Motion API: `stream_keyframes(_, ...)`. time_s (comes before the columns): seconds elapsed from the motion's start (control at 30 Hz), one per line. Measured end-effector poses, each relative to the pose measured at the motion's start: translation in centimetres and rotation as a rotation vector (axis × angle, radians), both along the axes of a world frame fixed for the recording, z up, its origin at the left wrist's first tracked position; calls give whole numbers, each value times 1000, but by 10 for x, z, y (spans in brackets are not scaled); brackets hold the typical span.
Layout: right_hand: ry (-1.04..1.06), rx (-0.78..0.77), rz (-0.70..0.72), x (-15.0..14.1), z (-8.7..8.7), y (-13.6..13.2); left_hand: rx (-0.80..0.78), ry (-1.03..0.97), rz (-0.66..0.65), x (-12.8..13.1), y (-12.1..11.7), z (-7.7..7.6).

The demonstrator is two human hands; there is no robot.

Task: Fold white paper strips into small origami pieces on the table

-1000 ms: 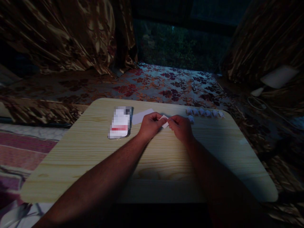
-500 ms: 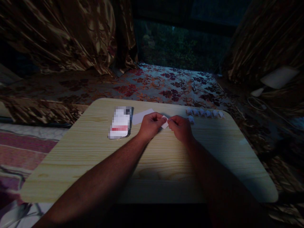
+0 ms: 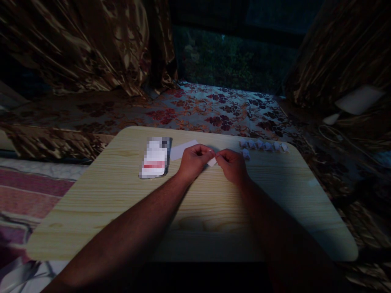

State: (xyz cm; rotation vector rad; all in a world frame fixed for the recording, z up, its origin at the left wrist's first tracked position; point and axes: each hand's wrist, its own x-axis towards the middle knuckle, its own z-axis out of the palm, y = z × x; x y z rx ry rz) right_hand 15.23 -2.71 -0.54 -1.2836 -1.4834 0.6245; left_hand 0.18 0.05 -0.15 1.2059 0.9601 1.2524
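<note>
Small paper: the white piece (image 3: 211,162) is between my two hands, toward twelve o'clock from the middle of the table (image 3: 210,203); I cannot tell whether it touches the wood.
Left hand: my left hand (image 3: 193,162) has the paper clamped between thumb and finger, at its nine o'clock side.
Right hand: my right hand (image 3: 233,165) meets the three o'clock edge with bunched fingertips; whether they pinch it or only touch, I cannot tell.
Flat sheet: a pale sheet (image 3: 183,150) lies at ten o'clock from the small paper, just beside my left knuckles. If that hand swings outward, I could drag it.
Phone: its blurred back (image 3: 154,156) is at nine o'clock, beyond the sheet and clear of my fingers.
Folded pieces: a row (image 3: 259,145) sits between two and three o'clock, with a lone folded piece (image 3: 245,154) near three, close behind my right hand. A careless knuckle could knock that one.
Risk: uneven pull from my fingertips could skew a crease or tear so small a piece; dim light and my own fingers hide its edges, so misalignment could slip past me.
</note>
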Motion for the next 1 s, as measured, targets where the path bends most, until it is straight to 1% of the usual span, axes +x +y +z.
stream_keyframes(0.2,13,-5,-1,-1,-3,0,-17,-5,20,0,1,1)
stream_keyframes(0.57,0,14,11,-1,1,-1,-29,-43,18,-1,1,0)
stream_keyframes(0.67,-1,-3,14,-1,1,-1,-26,-49,17,-1,1,-1)
stream_keyframes(1.0,-12,-2,-4,-2,0,0,-17,-26,21,-2,2,-1)
